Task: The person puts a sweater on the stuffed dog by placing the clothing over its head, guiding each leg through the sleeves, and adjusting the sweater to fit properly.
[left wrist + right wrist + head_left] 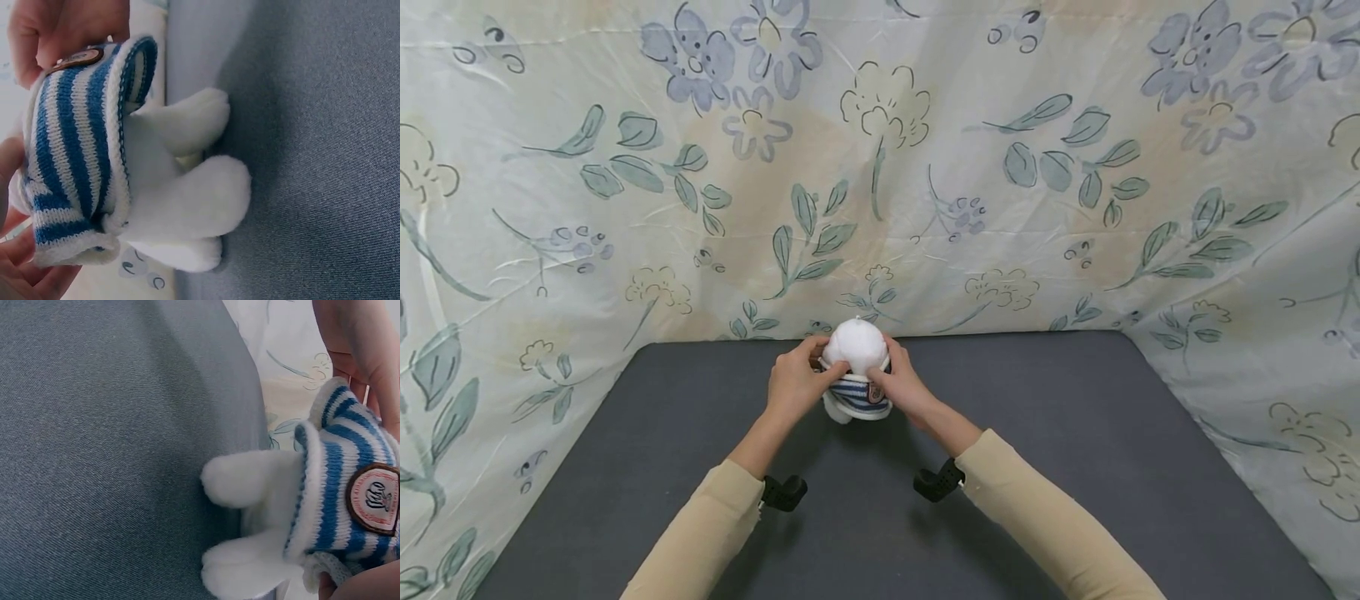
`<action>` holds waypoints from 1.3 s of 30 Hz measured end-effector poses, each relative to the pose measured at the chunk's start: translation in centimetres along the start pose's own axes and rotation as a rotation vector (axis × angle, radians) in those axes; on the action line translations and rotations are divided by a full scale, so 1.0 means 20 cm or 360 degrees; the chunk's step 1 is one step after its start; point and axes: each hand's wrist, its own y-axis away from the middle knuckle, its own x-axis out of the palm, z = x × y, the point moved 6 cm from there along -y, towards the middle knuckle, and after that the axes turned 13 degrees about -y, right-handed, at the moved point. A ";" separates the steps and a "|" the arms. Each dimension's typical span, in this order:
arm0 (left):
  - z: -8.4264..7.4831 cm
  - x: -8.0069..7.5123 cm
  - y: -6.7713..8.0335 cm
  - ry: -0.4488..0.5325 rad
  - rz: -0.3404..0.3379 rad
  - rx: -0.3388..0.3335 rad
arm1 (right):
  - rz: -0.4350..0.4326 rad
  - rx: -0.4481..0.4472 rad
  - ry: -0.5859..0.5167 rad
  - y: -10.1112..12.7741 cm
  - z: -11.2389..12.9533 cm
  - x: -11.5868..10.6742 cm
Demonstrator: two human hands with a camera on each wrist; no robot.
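A makeshift recording booth around me: a dark grey cloth-covered tabletop [1075, 467] enclosed on three sides by a pale floral-printed fabric sheet [925, 167].

A dark grey counter [1075, 467] with a fine woven texture fills the lower part of the head view, its far edge running straight across and its side edges slanting outward toward the viewer; the same grey weave shows in both wrist views. Around it on three sides hangs a pale cream cloth backdrop [925, 167], creased in places, printed with grey-green leaves on thin stems, blue-violet flowers and outlined yellowish blossoms; the cloth meets the counter along the back edge and drapes down past it at left and right.
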 end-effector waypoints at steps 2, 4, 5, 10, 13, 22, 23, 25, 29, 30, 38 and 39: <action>0.00 0.00 0.00 0.0003 -0.0002 0.0008 | -0.0027 -0.0030 0.0019 0.00 -0.01 0.00; 0.00 0.00 -0.01 0.0007 -0.0008 0.0013 | -0.0056 -0.0066 0.0036 -0.01 -0.01 0.00; 0.00 0.00 -0.01 0.0009 -0.0014 0.0016 | -0.0070 -0.0077 0.0042 -0.01 -0.01 0.01; -0.01 0.00 0.00 -0.0003 -0.0045 0.0045 | -0.0146 -0.0065 -0.0024 -0.01 -0.02 0.00; -0.02 0.01 0.00 -0.0032 -0.0066 0.0067 | -0.0160 -0.0036 -0.0074 -0.01 -0.02 0.00; -0.03 0.01 0.00 -0.0064 -0.0102 0.0037 | -0.0074 -0.0020 -0.0076 0.01 -0.03 0.01; -0.03 0.01 0.00 -0.0061 -0.0101 0.0030 | -0.0065 -0.0022 -0.0059 0.01 -0.03 0.02; -0.03 0.00 0.00 -0.0059 -0.0107 0.0014 | -0.0047 -0.0038 -0.0012 0.01 -0.04 0.02; -0.03 0.00 0.00 -0.0064 -0.0121 0.0001 | -0.0034 -0.0083 0.0081 0.01 -0.04 0.02; -0.03 0.00 0.00 -0.0067 -0.0129 -0.0006 | -0.0034 -0.0103 0.0121 0.02 -0.04 0.02; -0.04 0.00 0.00 -0.0052 -0.0195 -0.0010 | -0.0053 -0.0306 0.0473 0.02 -0.04 0.02; -0.04 -0.01 0.00 -0.0046 -0.0201 -0.0008 | -0.0036 -0.0329 0.0488 0.02 -0.04 0.02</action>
